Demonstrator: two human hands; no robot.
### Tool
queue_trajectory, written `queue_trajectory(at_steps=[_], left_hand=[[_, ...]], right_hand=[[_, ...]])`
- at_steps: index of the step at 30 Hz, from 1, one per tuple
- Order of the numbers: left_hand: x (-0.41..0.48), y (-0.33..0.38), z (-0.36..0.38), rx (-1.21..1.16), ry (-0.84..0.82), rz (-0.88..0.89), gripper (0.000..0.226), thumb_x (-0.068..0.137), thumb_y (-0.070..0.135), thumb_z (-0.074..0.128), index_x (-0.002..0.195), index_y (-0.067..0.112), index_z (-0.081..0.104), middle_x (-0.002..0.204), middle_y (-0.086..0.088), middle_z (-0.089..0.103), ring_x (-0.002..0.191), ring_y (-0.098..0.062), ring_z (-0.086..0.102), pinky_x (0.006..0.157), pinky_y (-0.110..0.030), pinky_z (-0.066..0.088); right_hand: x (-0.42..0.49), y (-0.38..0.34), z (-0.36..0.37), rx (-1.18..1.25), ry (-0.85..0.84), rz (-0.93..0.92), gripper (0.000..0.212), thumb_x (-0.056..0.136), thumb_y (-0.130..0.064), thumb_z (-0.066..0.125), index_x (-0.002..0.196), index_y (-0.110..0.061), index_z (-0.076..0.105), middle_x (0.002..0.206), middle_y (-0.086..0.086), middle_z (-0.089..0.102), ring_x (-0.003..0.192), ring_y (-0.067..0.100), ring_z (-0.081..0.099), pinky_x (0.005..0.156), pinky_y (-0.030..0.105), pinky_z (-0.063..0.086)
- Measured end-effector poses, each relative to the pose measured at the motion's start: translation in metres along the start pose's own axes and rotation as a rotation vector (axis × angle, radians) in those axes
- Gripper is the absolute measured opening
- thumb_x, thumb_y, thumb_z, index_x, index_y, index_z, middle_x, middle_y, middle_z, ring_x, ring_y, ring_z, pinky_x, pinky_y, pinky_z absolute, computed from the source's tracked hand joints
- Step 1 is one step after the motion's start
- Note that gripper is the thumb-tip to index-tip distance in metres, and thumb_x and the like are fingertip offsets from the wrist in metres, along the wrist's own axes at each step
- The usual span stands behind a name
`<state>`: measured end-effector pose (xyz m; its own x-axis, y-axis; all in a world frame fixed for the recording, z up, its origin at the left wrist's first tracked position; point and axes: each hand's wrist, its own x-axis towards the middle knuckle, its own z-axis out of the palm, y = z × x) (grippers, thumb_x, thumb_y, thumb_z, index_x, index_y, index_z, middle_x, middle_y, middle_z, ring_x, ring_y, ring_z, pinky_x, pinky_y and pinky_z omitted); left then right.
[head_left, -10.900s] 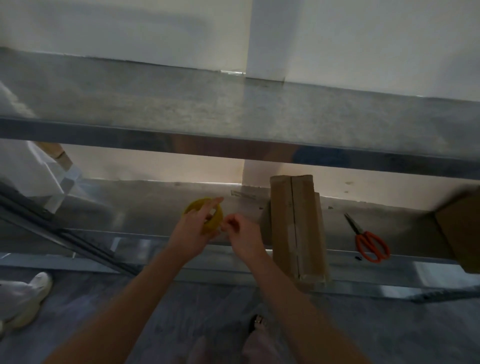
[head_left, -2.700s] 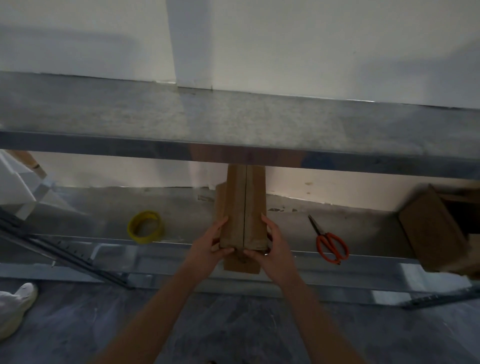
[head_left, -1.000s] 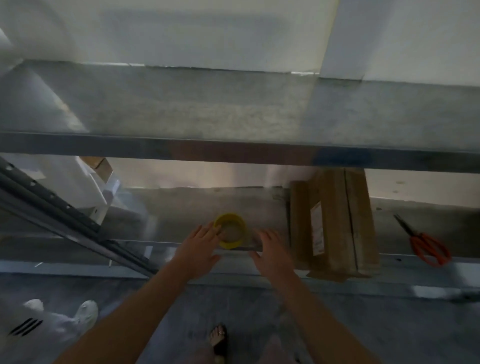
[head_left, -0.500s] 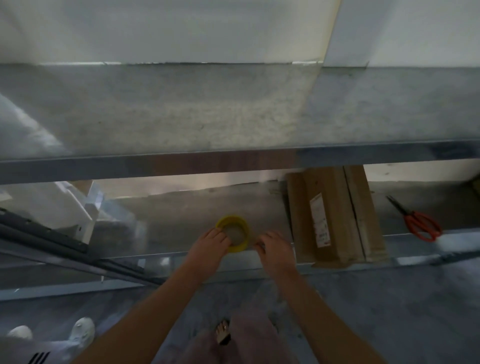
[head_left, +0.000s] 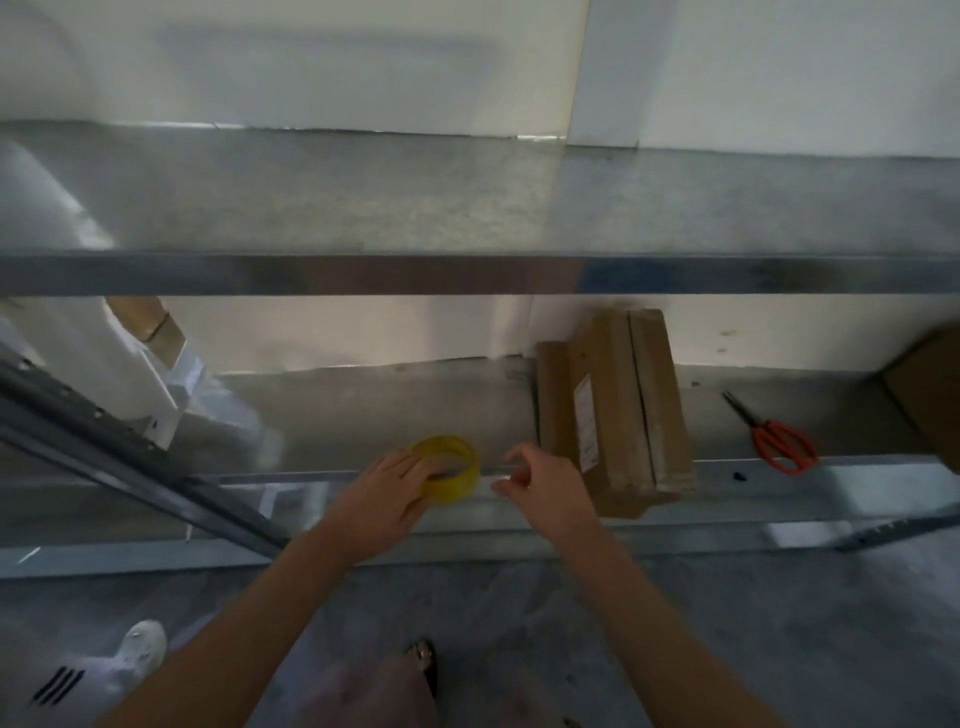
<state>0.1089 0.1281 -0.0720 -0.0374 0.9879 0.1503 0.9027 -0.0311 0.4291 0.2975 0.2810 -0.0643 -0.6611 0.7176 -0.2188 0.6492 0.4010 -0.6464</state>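
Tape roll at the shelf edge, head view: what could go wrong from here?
1. The yellow tape roll is at the front lip of the lower shelf, gripped only by the left hand; a slip could drop it to the floor.
2. The right hand pinches beside the roll; any tape end there is too thin to see, and a loose strand could fold onto itself.
3. The cardboard box overhangs the lip next to that hand; a nudge might tip it.
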Motion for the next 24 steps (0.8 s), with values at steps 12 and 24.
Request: queue_trajectory(at_steps=[12,24], left_hand=[[0.0,0.166,0.033,-0.199,0.207,-0.244,0.044,0.09,0.045,0.058,0.128,0.022,0.056,0.108,0.009,0.052,0.1,-0.007,0.042,0.088,-0.015,0.03],[0.044,0.201,0.029,-0.055,0.16,-0.321,0.039,0.08,0.042,0.073,0.116,0.03,0.063,0.114,0.008,0.062,0.103,-0.01,0.053,0.086,-0.027,0.04]], right_hand=[[-0.087,0.073,-0.093,0.139,-0.069,-0.077,0.014,0.084,-0.04,0.075,0.086,-0.027,0.069,0.085,-0.011,0.068,0.082,0.004,0.061,0.071,0.014,0.043],[-0.104,0.119,-0.158,0.493,0.052,0.009,0.013,0.077,-0.026,0.083,0.079,-0.018,0.073,0.073,-0.008,0.074,0.07,0.003,0.07,0.063,0.014,0.054]])
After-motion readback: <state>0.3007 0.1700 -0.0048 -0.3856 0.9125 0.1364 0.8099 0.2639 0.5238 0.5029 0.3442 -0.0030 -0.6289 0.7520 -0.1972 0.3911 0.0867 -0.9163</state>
